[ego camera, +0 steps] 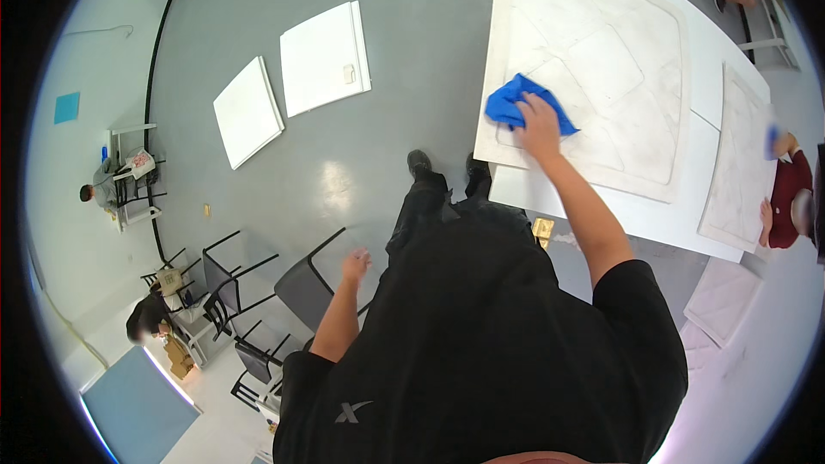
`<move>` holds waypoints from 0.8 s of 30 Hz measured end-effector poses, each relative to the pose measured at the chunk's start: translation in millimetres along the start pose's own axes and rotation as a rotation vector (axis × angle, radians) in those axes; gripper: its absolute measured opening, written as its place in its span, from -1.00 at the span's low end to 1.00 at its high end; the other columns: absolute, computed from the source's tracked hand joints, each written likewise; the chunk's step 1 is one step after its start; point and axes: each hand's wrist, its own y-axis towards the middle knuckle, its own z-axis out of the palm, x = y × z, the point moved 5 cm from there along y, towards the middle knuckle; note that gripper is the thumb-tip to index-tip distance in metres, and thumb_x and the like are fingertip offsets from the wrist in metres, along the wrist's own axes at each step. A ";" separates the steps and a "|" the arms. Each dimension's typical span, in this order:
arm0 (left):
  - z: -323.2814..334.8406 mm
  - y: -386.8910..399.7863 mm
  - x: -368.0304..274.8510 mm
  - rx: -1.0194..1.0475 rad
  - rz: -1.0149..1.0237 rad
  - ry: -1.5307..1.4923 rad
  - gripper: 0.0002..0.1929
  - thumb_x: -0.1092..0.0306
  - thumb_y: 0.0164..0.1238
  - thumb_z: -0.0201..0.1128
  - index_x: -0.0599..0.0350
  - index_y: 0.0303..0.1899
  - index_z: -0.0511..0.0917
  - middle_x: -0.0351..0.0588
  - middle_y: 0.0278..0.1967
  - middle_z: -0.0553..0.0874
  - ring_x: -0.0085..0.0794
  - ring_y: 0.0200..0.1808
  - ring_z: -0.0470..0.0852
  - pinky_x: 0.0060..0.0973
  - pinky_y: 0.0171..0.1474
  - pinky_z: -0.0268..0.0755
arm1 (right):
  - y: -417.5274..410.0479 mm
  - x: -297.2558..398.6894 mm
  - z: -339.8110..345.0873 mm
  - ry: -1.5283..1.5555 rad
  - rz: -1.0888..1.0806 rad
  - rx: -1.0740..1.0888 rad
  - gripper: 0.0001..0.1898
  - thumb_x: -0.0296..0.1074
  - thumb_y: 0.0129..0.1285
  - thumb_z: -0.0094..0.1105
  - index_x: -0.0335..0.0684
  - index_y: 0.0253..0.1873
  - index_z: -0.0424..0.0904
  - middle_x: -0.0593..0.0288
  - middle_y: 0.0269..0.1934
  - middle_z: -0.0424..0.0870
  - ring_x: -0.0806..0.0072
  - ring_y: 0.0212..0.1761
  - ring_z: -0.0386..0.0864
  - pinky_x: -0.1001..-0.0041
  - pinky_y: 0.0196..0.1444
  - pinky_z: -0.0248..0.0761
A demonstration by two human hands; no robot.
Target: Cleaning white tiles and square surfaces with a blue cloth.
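Observation:
My right hand [539, 125] presses a crumpled blue cloth [523, 102] onto the near left part of a white panel [606, 58]. The panel has a raised border, a pattern of thin lines and faint grey smudges, and lies flat on a white table [528, 192]. My left hand [356, 264] hangs low at my left side, well away from the table, its fingers partly curled; whether anything is in it is hard to see.
A second smudged panel [741, 161] lies at the table's right, where a person in a dark red top holds something blue. White boards [322, 58] lie on the grey floor. Chairs [306, 290] stand near my left hand. Two people sit farther left. More panels [722, 299] are at the lower right.

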 end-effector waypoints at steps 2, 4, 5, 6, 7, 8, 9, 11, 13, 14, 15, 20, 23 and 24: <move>-4.3 7.9 10.3 0.008 -0.013 0.004 -0.60 0.36 0.31 0.11 0.36 0.14 0.47 0.06 -0.07 0.66 -0.37 -0.19 0.67 -0.51 -0.14 0.53 | 8.2 -24.5 -11.0 -0.086 0.062 -0.070 -0.51 -0.35 -0.10 0.28 -0.20 0.04 0.52 0.04 0.19 0.46 0.14 0.24 0.38 0.19 0.27 0.21; -9.8 18.0 16.6 0.020 -0.023 -0.032 -0.60 0.35 0.32 0.11 0.35 0.14 0.47 0.05 -0.07 0.65 -0.37 -0.18 0.67 -0.51 -0.13 0.53 | 15.0 -49.2 -21.6 -0.133 0.226 -0.186 -0.54 -0.35 -0.06 0.26 -0.24 0.04 0.53 0.02 0.19 0.47 0.11 0.23 0.38 0.19 0.26 0.23; -13.1 23.9 17.8 0.032 -0.021 -0.031 -0.60 0.35 0.32 0.11 0.35 0.14 0.47 0.05 -0.07 0.65 -0.37 -0.18 0.67 -0.51 -0.13 0.53 | 14.8 -57.7 -25.3 -0.138 0.324 -0.245 -0.55 -0.35 -0.04 0.25 -0.26 0.04 0.53 0.00 0.18 0.47 0.10 0.23 0.38 0.20 0.26 0.24; -17.5 33.3 18.0 0.046 -0.019 -0.023 -0.59 0.34 0.32 0.11 0.35 0.15 0.46 0.05 -0.07 0.65 -0.38 -0.18 0.67 -0.51 -0.13 0.53 | 15.5 -58.4 -25.2 -0.147 0.371 -0.228 -0.55 -0.34 0.00 0.23 -0.29 0.06 0.52 -0.03 0.18 0.48 0.08 0.23 0.38 0.21 0.26 0.24; -22.2 43.4 17.7 0.061 -0.016 -0.016 -0.58 0.34 0.32 0.10 0.35 0.16 0.45 0.04 -0.07 0.65 -0.38 -0.18 0.67 -0.50 -0.14 0.54 | 15.2 -55.0 -25.6 -0.159 0.372 -0.234 -0.55 -0.34 0.00 0.23 -0.29 0.06 0.52 -0.03 0.18 0.48 0.08 0.23 0.38 0.21 0.26 0.24; -26.0 53.6 17.2 0.074 -0.008 -0.016 -0.58 0.34 0.32 0.10 0.35 0.16 0.45 0.04 -0.07 0.65 -0.38 -0.18 0.67 -0.50 -0.14 0.54 | 13.5 -51.0 -24.1 -0.183 0.395 -0.203 -0.53 -0.32 0.01 0.22 -0.29 0.08 0.52 -0.05 0.19 0.46 0.07 0.24 0.37 0.20 0.27 0.23; -32.3 68.0 27.1 0.093 -0.029 -0.070 -0.57 0.34 0.32 0.10 0.34 0.17 0.43 0.03 -0.09 0.65 -0.38 -0.19 0.66 -0.51 -0.15 0.54 | 13.1 -43.8 -20.7 -0.200 0.415 -0.174 -0.52 -0.30 0.02 0.21 -0.29 0.10 0.51 -0.07 0.19 0.45 0.05 0.24 0.36 0.20 0.28 0.22; -42.9 92.4 29.0 0.131 -0.038 -0.125 -0.56 0.34 0.33 0.10 0.33 0.19 0.42 0.02 -0.10 0.65 -0.38 -0.20 0.66 -0.51 -0.16 0.53 | 3.8 -28.3 -14.3 -0.192 0.443 -0.167 -0.51 -0.28 0.04 0.20 -0.29 0.12 0.49 -0.08 0.21 0.44 0.04 0.25 0.35 0.19 0.29 0.21; -53.3 112.3 24.1 0.146 -0.028 -0.181 -0.57 0.33 0.33 0.09 0.32 0.19 0.42 -0.03 -0.16 0.65 -0.40 -0.25 0.64 -0.50 -0.19 0.53 | -10.6 -10.8 -6.4 -0.189 0.475 -0.157 -0.49 -0.25 0.05 0.19 -0.29 0.14 0.48 -0.10 0.23 0.42 0.02 0.26 0.33 0.19 0.30 0.20; -58.6 121.7 19.7 0.160 -0.021 -0.178 -0.57 0.33 0.33 0.09 0.32 0.19 0.42 -0.03 -0.16 0.65 -0.40 -0.25 0.64 -0.50 -0.19 0.53 | -17.3 -0.9 -1.4 -0.184 0.476 -0.141 -0.48 -0.23 0.05 0.18 -0.30 0.15 0.48 -0.11 0.24 0.40 0.00 0.27 0.32 0.18 0.31 0.19; -64.5 129.6 16.1 0.156 -0.009 -0.188 -0.58 0.33 0.34 0.08 0.31 0.17 0.43 -0.05 -0.19 0.65 -0.42 -0.28 0.64 -0.50 -0.22 0.52 | -22.0 11.0 0.3 -0.180 0.479 -0.123 -0.47 -0.21 0.06 0.18 -0.30 0.16 0.47 -0.12 0.25 0.39 -0.01 0.28 0.31 0.18 0.31 0.18; -88.3 160.4 -6.6 0.194 -0.014 -0.226 -0.62 0.31 0.35 0.07 0.25 0.15 0.46 -0.09 -0.26 0.64 -0.44 -0.33 0.62 -0.53 -0.30 0.47 | -34.6 36.2 7.5 -0.112 0.587 -0.123 -0.45 -0.15 0.10 0.19 -0.34 0.17 0.46 -0.16 0.25 0.38 -0.03 0.28 0.30 0.18 0.33 0.15; -100.8 168.6 -33.9 0.168 0.012 -0.144 -0.61 0.31 0.35 0.07 0.19 0.17 0.45 -0.08 -0.26 0.65 -0.45 -0.33 0.63 -0.57 -0.30 0.44 | -33.3 42.2 9.1 -0.142 0.681 -0.106 -0.45 -0.13 0.11 0.19 -0.34 0.16 0.47 -0.15 0.25 0.39 -0.02 0.28 0.30 0.19 0.33 0.15; -106.3 175.9 -32.7 0.191 0.010 -0.149 -0.61 0.31 0.35 0.07 0.16 0.17 0.45 -0.07 -0.25 0.65 -0.46 -0.33 0.63 -0.57 -0.29 0.43 | -31.2 45.4 8.6 -0.147 0.702 -0.117 -0.45 -0.13 0.11 0.19 -0.34 0.16 0.47 -0.15 0.25 0.39 -0.02 0.28 0.30 0.19 0.33 0.15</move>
